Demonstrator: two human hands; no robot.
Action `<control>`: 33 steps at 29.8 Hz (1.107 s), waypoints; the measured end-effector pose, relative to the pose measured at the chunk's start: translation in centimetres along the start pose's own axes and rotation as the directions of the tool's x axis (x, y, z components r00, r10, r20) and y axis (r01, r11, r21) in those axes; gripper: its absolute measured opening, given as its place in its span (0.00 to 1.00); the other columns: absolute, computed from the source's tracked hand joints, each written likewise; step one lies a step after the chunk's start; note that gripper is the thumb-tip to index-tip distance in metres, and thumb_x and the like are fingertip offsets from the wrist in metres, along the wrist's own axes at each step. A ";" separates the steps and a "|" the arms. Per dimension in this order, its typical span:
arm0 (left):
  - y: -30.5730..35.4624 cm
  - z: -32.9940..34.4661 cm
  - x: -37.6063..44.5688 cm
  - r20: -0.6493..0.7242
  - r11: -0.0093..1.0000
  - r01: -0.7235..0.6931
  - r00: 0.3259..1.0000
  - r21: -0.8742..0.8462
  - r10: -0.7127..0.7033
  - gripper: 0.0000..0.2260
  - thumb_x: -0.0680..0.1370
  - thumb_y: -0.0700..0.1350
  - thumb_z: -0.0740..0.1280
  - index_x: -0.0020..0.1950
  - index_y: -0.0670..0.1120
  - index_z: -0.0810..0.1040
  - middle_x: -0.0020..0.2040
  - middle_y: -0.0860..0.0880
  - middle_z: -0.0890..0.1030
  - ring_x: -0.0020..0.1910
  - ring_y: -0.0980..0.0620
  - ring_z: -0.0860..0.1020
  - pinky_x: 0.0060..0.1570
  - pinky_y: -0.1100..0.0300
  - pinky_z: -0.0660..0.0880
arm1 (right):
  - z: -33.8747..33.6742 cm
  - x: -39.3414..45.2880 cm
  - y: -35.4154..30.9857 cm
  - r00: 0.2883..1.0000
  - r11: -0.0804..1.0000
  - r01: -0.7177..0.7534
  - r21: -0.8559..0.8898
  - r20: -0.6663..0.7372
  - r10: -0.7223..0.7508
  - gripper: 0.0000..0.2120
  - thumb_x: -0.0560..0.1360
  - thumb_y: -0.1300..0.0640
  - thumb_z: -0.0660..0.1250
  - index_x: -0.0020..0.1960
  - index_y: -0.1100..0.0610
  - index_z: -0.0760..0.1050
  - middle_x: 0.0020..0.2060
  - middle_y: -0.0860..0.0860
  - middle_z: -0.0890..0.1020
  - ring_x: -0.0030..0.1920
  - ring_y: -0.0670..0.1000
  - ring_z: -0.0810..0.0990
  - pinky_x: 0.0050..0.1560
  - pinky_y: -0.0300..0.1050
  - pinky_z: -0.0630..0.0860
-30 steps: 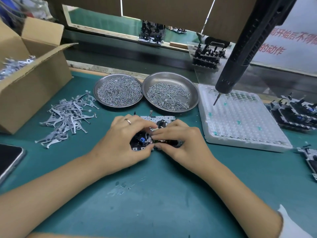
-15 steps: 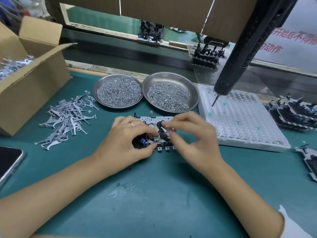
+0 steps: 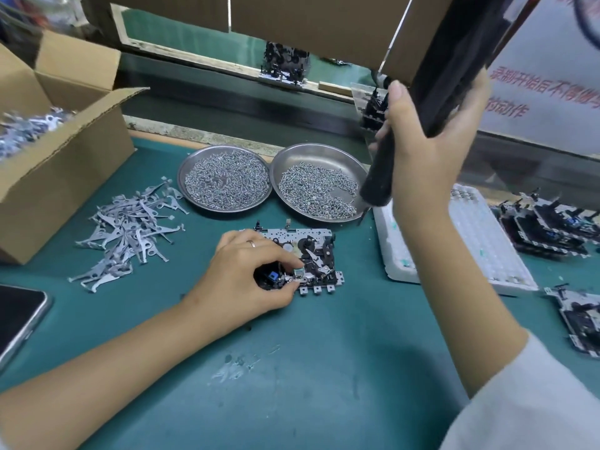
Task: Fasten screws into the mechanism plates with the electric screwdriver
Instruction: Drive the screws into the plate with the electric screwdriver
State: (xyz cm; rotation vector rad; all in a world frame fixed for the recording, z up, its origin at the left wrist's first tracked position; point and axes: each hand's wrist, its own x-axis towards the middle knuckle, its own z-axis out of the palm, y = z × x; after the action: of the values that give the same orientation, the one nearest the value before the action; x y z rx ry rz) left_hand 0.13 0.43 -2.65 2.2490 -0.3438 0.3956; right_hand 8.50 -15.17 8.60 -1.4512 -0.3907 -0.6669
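Note:
A mechanism plate (image 3: 311, 254) with black parts and a blue piece lies flat on the green mat, mid-table. My left hand (image 3: 246, 274) rests on its left part, thumb and forefinger pinching a small metal piece at the plate's front edge. My right hand (image 3: 431, 147) is raised above the table and grips the black electric screwdriver (image 3: 383, 170), which hangs slanted from the upper right. Its bit points down at the near right rim of the right screw dish (image 3: 319, 151). Both steel dishes hold several small screws.
Left screw dish (image 3: 224, 180) sits beside the right one. Loose grey metal levers (image 3: 130, 228) lie in a heap left of the plate. An open cardboard box (image 3: 58, 157) stands far left, a phone (image 3: 16, 316) at the left edge. White foam tray (image 3: 480, 241) and finished mechanisms (image 3: 552, 228) lie right.
My right hand left the mechanism plate, rose to the upper right and took hold of the hanging screwdriver, swinging its tip left toward the right dish. My left hand stayed on the plate.

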 end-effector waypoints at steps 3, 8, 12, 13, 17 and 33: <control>0.0 -0.1 0.1 -0.008 1.000 0.017 1.000 -0.020 -0.018 0.11 0.65 0.43 0.79 0.45 0.51 0.85 0.40 0.62 0.78 0.47 0.58 0.72 0.58 0.58 0.62 | 1.2 -2.6 0.0 0.998 0.983 -0.050 0.177 0.038 0.043 0.13 0.75 0.61 0.66 0.55 0.61 0.64 0.33 0.56 0.73 0.24 0.53 0.73 0.27 0.44 0.72; 0.0 -0.1 0.1 -0.004 0.999 0.006 1.000 -0.033 -0.006 0.12 0.64 0.42 0.79 0.42 0.55 0.82 0.39 0.61 0.78 0.46 0.58 0.72 0.57 0.60 0.63 | 2.3 -6.5 0.2 0.990 0.933 -0.133 0.334 0.086 0.111 0.11 0.72 0.58 0.66 0.48 0.58 0.64 0.29 0.52 0.73 0.21 0.53 0.71 0.25 0.39 0.69; 0.0 0.0 0.1 -0.025 0.999 -0.008 1.000 -0.037 0.007 0.08 0.63 0.48 0.74 0.41 0.53 0.82 0.38 0.65 0.75 0.45 0.60 0.71 0.56 0.63 0.63 | 2.8 -7.1 0.3 0.988 0.919 -0.150 0.365 0.075 0.132 0.12 0.71 0.57 0.66 0.47 0.59 0.63 0.31 0.55 0.72 0.21 0.53 0.71 0.26 0.40 0.69; -0.1 0.0 0.1 -0.026 0.999 -0.007 1.000 -0.040 0.006 0.07 0.63 0.48 0.73 0.41 0.52 0.82 0.38 0.66 0.74 0.45 0.60 0.71 0.56 0.64 0.62 | 2.9 -7.1 0.4 0.989 0.918 -0.145 0.369 0.070 0.128 0.12 0.71 0.57 0.66 0.47 0.59 0.63 0.31 0.55 0.72 0.21 0.53 0.71 0.26 0.40 0.69; -0.2 0.1 0.1 -0.021 0.999 -0.006 1.000 -0.040 0.006 0.07 0.63 0.48 0.73 0.40 0.51 0.83 0.38 0.65 0.75 0.45 0.61 0.71 0.56 0.62 0.63 | 2.9 -7.3 0.7 0.990 0.923 -0.138 0.359 0.059 0.125 0.11 0.72 0.58 0.65 0.47 0.58 0.63 0.31 0.55 0.71 0.21 0.53 0.70 0.26 0.40 0.69; -0.3 -0.1 0.1 -0.005 1.000 -0.019 1.000 -0.025 0.019 0.08 0.63 0.48 0.73 0.41 0.48 0.84 0.38 0.64 0.75 0.45 0.57 0.71 0.53 0.59 0.64 | 3.2 -7.8 0.9 0.994 0.937 -0.105 0.333 0.057 0.091 0.10 0.72 0.58 0.64 0.48 0.55 0.63 0.32 0.57 0.71 0.21 0.52 0.70 0.26 0.39 0.69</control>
State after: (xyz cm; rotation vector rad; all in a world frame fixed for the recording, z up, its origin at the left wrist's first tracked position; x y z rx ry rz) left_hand 0.35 0.68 -2.80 2.2212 -0.3657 0.4048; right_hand 3.59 -10.66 3.41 -1.1516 -0.4379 -0.4646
